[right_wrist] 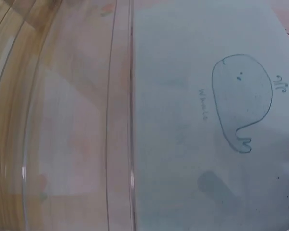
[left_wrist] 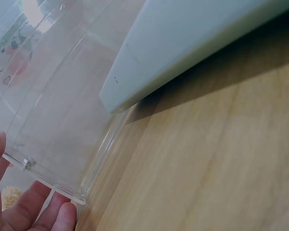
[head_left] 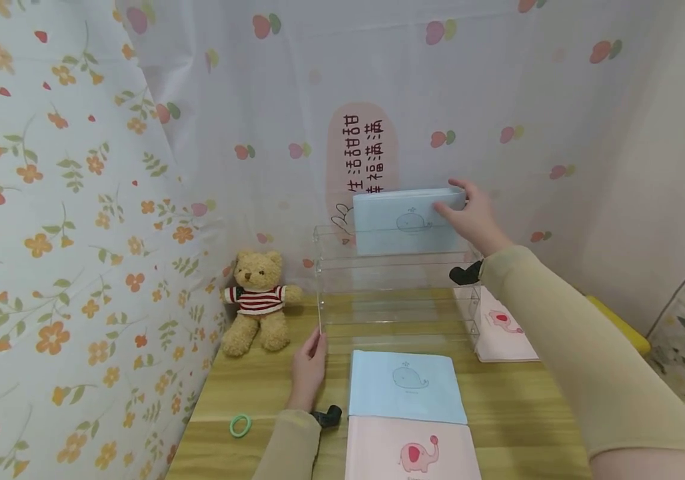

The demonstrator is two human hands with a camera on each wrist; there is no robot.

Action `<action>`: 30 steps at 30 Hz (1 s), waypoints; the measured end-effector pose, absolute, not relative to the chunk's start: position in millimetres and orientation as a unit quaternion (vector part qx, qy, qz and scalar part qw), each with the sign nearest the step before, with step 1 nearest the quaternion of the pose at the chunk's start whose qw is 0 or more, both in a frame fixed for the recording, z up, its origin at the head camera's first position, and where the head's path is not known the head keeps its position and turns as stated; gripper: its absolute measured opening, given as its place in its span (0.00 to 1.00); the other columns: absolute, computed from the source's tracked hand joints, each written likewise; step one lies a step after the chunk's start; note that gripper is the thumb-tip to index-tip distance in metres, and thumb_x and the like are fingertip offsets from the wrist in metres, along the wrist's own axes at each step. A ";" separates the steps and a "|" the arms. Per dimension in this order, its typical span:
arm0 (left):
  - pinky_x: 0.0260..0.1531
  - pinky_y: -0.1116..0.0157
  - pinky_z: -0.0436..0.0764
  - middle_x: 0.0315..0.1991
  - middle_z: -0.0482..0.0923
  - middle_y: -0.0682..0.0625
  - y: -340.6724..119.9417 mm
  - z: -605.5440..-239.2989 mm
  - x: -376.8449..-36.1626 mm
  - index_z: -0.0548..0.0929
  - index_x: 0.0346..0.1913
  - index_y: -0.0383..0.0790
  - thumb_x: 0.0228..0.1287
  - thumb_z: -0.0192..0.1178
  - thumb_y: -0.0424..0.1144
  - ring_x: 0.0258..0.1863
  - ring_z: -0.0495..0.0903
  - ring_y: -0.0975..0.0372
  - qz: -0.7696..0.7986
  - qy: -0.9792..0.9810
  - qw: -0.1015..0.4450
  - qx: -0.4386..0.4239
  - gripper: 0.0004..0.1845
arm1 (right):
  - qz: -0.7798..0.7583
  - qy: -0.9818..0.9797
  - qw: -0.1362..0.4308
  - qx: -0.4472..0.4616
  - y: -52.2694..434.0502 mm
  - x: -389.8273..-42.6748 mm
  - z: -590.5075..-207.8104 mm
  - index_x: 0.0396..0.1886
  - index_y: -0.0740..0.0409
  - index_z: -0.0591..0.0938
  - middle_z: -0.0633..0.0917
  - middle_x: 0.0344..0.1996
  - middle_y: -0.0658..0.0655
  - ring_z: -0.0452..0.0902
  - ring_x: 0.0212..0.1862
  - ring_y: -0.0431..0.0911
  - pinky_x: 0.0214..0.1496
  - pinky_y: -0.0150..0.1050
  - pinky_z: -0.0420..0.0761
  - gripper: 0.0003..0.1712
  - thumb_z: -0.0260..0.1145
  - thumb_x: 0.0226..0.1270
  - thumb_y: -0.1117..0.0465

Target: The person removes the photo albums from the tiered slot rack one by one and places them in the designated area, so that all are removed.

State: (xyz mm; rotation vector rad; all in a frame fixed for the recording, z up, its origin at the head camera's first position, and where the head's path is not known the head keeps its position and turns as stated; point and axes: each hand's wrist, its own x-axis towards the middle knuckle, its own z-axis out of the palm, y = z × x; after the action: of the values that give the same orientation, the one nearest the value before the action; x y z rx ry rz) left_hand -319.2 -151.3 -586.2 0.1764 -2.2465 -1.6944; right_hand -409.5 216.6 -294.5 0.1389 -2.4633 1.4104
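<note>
My right hand (head_left: 474, 215) grips a blue book (head_left: 387, 223) with a whale drawing by its upper right corner, thumb in front and fingers behind. The book stands nearly upright at the top of a clear acrylic rack (head_left: 399, 293), its lower part overlapping the top tier; whether it rests there I cannot tell. In the right wrist view, the whale cover (right_wrist: 178, 159) lies beside a clear rail (right_wrist: 131, 120). Low on the rack's left edge, my left hand (head_left: 308, 370) pinches the clear side panel (left_wrist: 53, 180). Another blue whale book (head_left: 402, 393) lies flat before the rack.
A pink elephant book (head_left: 378, 453) lies nearest me, touching the flat blue one. Pink material with an elephant (head_left: 498, 327) lies at the rack's right. A teddy bear (head_left: 256, 300) sits left of the rack. A green ring (head_left: 240, 425) lies on the wooden table (head_left: 213, 393).
</note>
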 end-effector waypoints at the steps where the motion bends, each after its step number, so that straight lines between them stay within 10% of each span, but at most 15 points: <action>1: 0.63 0.46 0.86 0.66 0.89 0.45 -150.9 -586.5 -319.4 0.87 0.72 0.51 0.83 0.65 0.49 0.63 0.88 0.50 -0.593 -0.787 0.160 0.062 0.21 | 0.491 -0.857 0.152 0.047 215.3 -410.2 -293.5 0.89 0.50 0.62 0.62 0.87 0.66 0.62 0.84 0.66 0.86 0.66 0.64 0.45 0.70 0.81 0.49; 6: 0.65 0.44 0.85 0.68 0.88 0.44 -150.1 -587.3 -321.5 0.85 0.74 0.48 0.84 0.63 0.51 0.65 0.87 0.48 -0.599 -0.782 0.164 0.052 0.23 | 0.489 -0.855 0.169 0.043 207.8 -413.2 -289.6 0.84 0.50 0.72 0.63 0.89 0.61 0.53 0.90 0.61 0.90 0.63 0.57 0.36 0.71 0.81 0.54; 25: 0.48 0.62 0.89 0.58 0.93 0.44 -152.9 -597.4 -327.1 0.89 0.68 0.50 0.80 0.66 0.52 0.52 0.90 0.58 -0.578 -0.789 0.205 0.036 0.21 | 0.569 -0.807 0.155 -0.033 189.0 -418.3 -292.9 0.72 0.55 0.80 0.73 0.80 0.64 0.70 0.78 0.60 0.83 0.60 0.71 0.24 0.70 0.81 0.63; 30: 0.60 0.49 0.88 0.63 0.90 0.42 -149.7 -588.9 -319.3 0.87 0.71 0.48 0.82 0.66 0.50 0.60 0.89 0.50 -0.590 -0.787 0.175 0.055 0.22 | 0.591 -0.787 0.174 -0.037 181.0 -415.1 -291.0 0.69 0.54 0.82 0.75 0.79 0.61 0.72 0.75 0.57 0.81 0.57 0.74 0.21 0.71 0.80 0.63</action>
State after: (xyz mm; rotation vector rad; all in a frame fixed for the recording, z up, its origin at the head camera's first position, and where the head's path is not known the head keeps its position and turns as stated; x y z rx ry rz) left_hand -319.3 -149.7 -588.9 0.1566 -2.2293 -1.6711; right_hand -415.1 181.0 -291.0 -0.1060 -2.2305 1.6750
